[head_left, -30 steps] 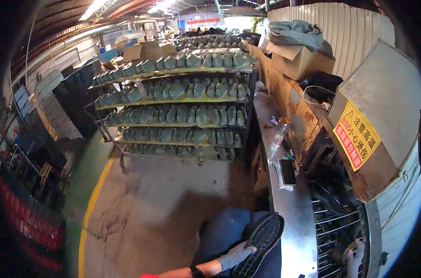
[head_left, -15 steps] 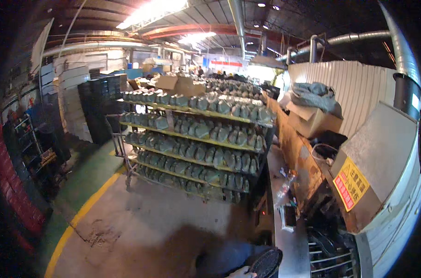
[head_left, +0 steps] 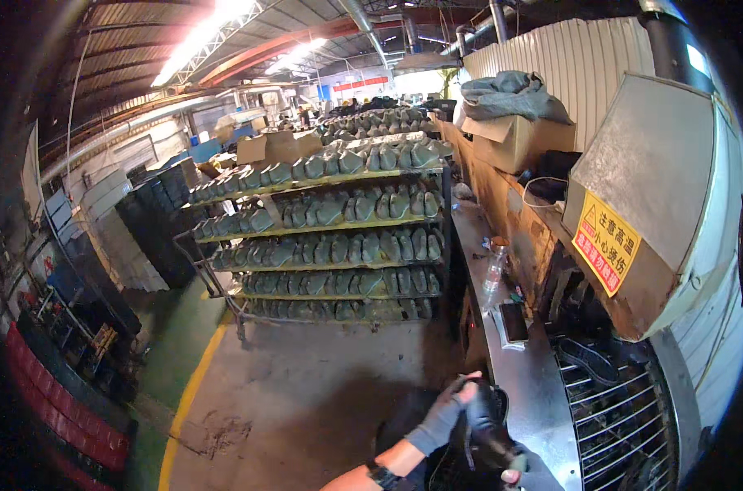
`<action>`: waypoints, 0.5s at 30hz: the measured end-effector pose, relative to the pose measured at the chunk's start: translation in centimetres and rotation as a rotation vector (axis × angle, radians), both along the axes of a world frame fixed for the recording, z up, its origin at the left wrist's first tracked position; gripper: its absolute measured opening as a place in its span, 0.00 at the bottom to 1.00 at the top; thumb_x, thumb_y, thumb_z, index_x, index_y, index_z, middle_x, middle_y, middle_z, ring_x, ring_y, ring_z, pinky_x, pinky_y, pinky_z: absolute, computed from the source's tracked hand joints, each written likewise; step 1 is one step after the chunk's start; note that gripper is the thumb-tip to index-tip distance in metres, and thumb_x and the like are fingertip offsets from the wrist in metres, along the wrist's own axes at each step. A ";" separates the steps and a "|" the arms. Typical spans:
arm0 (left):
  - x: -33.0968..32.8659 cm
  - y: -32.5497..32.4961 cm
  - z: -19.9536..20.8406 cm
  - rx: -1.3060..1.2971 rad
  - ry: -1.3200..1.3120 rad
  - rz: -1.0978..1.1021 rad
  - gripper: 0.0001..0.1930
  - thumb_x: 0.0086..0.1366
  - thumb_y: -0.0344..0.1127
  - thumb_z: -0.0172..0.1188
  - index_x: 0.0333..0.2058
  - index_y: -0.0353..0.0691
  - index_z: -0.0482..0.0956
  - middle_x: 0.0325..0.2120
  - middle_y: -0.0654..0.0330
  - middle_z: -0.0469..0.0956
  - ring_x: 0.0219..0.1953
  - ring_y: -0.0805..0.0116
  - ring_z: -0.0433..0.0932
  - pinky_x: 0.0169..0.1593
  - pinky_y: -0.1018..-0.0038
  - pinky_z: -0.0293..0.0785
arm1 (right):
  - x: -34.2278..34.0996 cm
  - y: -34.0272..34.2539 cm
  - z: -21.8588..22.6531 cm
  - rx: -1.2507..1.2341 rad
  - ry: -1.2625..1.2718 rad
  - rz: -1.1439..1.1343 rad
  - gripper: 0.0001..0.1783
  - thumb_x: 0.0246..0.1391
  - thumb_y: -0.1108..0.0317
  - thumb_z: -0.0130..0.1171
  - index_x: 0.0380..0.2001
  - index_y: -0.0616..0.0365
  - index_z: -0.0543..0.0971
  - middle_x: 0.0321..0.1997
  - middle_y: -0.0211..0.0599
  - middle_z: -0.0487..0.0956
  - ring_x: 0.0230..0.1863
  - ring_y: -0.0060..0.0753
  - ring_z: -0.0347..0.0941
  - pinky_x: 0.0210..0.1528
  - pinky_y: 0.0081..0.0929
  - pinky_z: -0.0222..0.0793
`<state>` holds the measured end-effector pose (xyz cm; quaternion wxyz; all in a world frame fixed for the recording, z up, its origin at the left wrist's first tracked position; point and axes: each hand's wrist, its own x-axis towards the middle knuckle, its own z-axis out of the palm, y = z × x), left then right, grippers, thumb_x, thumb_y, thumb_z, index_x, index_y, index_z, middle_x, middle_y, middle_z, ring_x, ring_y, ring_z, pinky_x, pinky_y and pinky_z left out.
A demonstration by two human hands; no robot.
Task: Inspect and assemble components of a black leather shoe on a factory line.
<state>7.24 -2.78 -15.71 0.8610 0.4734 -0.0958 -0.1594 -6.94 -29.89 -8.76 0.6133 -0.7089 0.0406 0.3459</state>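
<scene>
At the lower middle, both of my hands are on a dark, glossy shoe (head_left: pixel 487 419). My left hand (head_left: pixel 446 416), in a grey glove with bare fingertips and a dark watch at the wrist, is closed around its upper end. Lower down, my right hand (head_left: pixel 533 475), also gloved in grey, grips the shoe's bottom end; the lower edge of the view cuts this hand off. Beside them, a black shoe sole (head_left: pixel 588 360) lies on a rack of metal bars (head_left: pixel 612 417).
A metal ledge (head_left: pixel 543 405) runs along my right, bearing a clear plastic bottle (head_left: pixel 495 270) and a dark flat box (head_left: pixel 514 322). Above the bars hangs a metal hood (head_left: pixel 645 172) with a yellow-red warning label. Ahead stands a multi-tier cart (head_left: pixel 322 225) full of shoe-shaped pieces.
My view has swung to the right, so the cart sits further left. Both hands now show on the shoe; before, only a gloved hand at a dark sole showed at the lower edge.
</scene>
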 end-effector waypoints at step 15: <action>3.7 -3.3 -5.8 1.496 -0.847 0.214 0.25 0.71 0.49 0.64 0.59 0.39 0.78 0.45 0.50 0.84 0.52 0.51 0.82 0.62 0.62 0.76 | 3.6 2.3 -1.9 0.816 0.056 -0.407 0.43 0.63 0.34 0.61 0.65 0.60 0.73 0.57 0.46 0.82 0.53 0.45 0.82 0.59 0.43 0.81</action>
